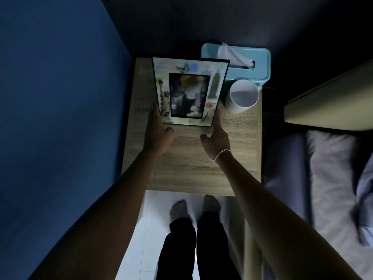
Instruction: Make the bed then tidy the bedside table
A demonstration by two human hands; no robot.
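The bed (333,168) at 3 o'clock seems made (only partly shown), and the left hand (159,134) and right hand (216,140) press the photo frame (189,91) between straight fingers, so tidying the surface (191,168) looks unfinished.

A blue wall (60,98) rises left of the pale floor (155,201).

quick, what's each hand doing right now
left hand: open, straight fingers pressing the picture frame's left edge
right hand: open, straight fingers pressing its right edge
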